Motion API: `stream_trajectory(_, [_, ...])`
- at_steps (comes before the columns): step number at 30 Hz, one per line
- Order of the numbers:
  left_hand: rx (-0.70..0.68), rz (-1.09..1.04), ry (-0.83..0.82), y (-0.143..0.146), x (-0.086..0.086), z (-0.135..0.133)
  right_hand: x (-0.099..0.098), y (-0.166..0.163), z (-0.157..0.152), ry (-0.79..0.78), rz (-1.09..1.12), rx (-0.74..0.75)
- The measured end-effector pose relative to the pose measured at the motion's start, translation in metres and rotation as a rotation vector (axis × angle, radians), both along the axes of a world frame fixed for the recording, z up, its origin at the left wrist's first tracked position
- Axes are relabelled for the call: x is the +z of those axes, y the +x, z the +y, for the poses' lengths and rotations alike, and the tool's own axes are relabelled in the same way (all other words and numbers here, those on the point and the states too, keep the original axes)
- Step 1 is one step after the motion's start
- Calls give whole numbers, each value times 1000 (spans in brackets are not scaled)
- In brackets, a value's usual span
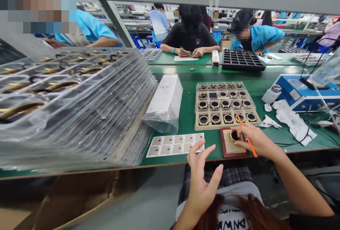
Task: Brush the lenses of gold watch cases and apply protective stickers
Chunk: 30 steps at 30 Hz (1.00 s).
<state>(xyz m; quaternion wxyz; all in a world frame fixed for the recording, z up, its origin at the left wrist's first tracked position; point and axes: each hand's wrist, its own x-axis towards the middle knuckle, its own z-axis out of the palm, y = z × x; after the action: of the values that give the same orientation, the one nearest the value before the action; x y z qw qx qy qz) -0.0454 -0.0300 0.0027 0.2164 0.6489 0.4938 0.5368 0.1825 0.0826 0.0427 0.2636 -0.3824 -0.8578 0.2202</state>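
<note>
My left hand (203,178) is raised before the table edge with fingers spread, holding nothing. It is nearest to a white sheet of beige stickers (174,148). My right hand (256,139) closes its thumb and fingers around a gold watch case (234,136) with a dark round face. A thin orange stick (247,136) is tucked between the same fingers. Under the watch case lies a beige pad on a dark red block (226,151). Just beyond, a clear plastic tray (198,120) holds rows of similar watch cases; one pocket shows a dark square.
Tall stacked plastic trays (106,116) fill the left, beside a white box in plastic wrap (163,97). On the right are a small bottle (272,93), crumpled tissues (292,120) and a blue machine (300,92) with cables. Co-workers sit opposite, near a black compartment tray (243,66).
</note>
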Motion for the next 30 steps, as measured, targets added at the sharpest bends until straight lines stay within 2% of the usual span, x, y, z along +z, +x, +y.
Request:
stream_trajectory(6, [-18, -19, 3, -3, -1, 2, 3, -2, -1, 5, -92, 41])
stream_trajectory(16, [-34, -11, 39, -1, 3, 5, 0, -4, -3, -3, -49, 51])
stream_trajectory(21, [-89, -59, 12, 0, 1, 5, 3, -7, -8, 58, -192, 24])
stream_trajectory(27, [-150, -138, -43, 1, -5, 5, 1, -7, -7, 106, -245, -8])
stream_trajectory(30, [-166, -174, -57, 2, -4, 5, 6, -15, -16, 229, -313, -52])
